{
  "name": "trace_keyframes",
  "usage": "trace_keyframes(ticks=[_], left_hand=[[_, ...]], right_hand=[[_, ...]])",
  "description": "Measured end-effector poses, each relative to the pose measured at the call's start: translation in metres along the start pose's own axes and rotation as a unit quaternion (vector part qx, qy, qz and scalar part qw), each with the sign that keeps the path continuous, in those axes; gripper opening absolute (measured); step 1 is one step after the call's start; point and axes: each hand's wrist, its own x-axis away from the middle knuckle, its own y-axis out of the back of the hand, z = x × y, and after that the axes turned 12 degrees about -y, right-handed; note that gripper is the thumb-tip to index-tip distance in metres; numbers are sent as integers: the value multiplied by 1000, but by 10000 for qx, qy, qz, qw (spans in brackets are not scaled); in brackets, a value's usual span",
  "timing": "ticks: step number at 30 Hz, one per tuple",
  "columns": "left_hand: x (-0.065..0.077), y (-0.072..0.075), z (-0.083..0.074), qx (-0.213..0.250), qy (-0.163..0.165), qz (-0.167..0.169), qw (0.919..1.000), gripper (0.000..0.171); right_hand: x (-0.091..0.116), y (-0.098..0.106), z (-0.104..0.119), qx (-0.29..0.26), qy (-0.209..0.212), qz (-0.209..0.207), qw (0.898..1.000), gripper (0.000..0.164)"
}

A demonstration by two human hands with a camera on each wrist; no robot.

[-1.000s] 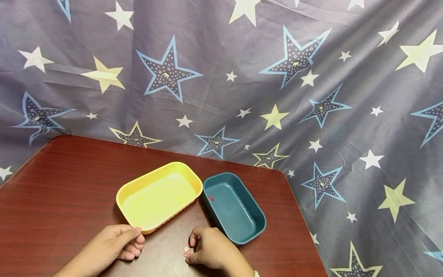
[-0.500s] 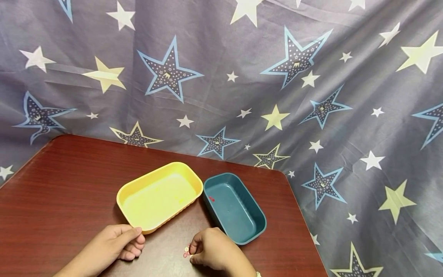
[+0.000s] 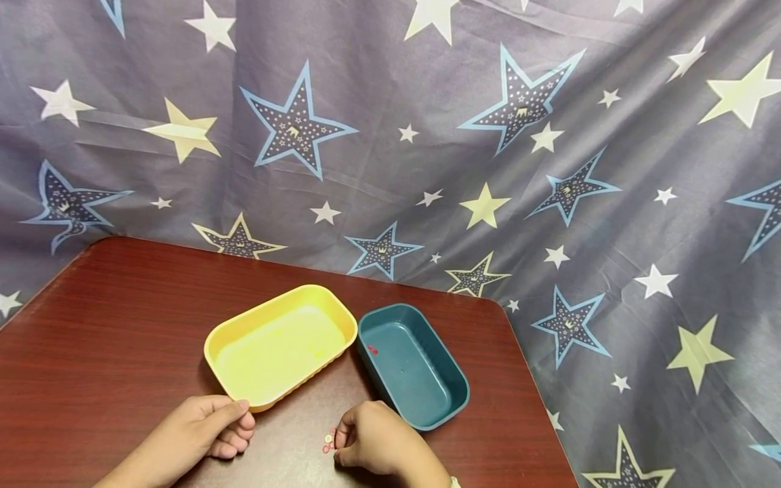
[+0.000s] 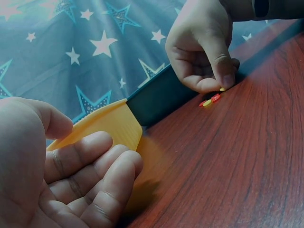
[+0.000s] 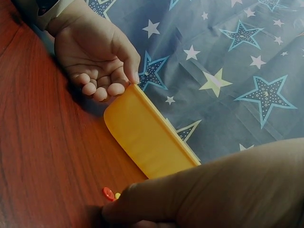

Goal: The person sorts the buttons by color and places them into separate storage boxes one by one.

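My left hand (image 3: 210, 427) pinches the near left corner of the yellow bin (image 3: 221, 332) between thumb and forefinger. Its other fingers curl loosely below the rim. On the table in front of the blue-green bin (image 3: 421, 400), my right hand (image 3: 381, 437) has thumb and forefinger tips close together. A small yellow button (image 4: 222, 89) shows at those tips in the left wrist view. Just beside them lie several small red and yellow buttons, among them a red button (image 5: 108, 193). The right fingers partly cover this group.
The two bins stand with their corners close together on the reddish-brown table (image 3: 122, 325). A few red buttons (image 3: 372, 350) lie inside the blue-green bin, and faint yellow-green pieces (image 3: 316, 351) inside the yellow one. A star-patterned curtain (image 3: 390, 135) hangs behind the table.
My right thumb and fingertips have drawn together and shifted slightly right, away from the loose buttons. The left hand and both bins stay where they were.
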Motion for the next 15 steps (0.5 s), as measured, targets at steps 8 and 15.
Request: trace_keyframes(ticks=[8,15], left_hand=[[0,0,1,9,-4,-11,10000,47],[0,0,3,30,-4,-22,10000,47]], right_hand=[[-3,-2,-2,96,402,-53,9991,29],[-4,-4,-6,178,804,-145,9965,29]])
